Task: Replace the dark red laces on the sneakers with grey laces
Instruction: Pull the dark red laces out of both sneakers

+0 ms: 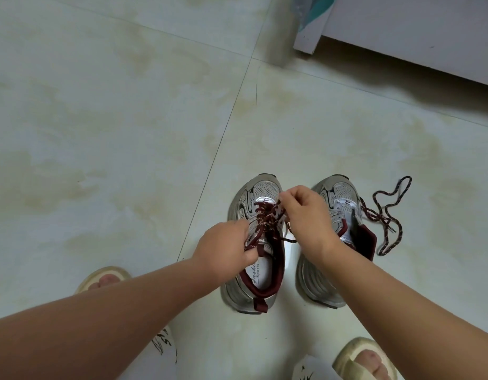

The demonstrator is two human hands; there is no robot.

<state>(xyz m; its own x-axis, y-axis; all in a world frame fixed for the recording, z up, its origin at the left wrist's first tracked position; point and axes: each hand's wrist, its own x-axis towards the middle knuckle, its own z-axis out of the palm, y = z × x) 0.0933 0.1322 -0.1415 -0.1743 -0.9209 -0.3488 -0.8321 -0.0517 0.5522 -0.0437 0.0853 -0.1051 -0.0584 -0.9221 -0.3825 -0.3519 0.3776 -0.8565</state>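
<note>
Glossy pale floor (127, 119) tiles spread wide and bare toward the far and left edges; a white cabinet (418, 31) crowds the far right corner. Two silver mesh sneakers stand side by side near the floor's near edge, toes pointing away. The left sneaker (254, 242) carries a speckled dark red lace (264, 220), loosened (a woven cord). Left hand (226, 248) has a clenched grip pinching that lace at the tongue; right hand (306, 212) pinches a strand near the toe. The right sneaker (339, 215) is unlaced, its removed lace (388, 215) coiled just beside it.
</note>
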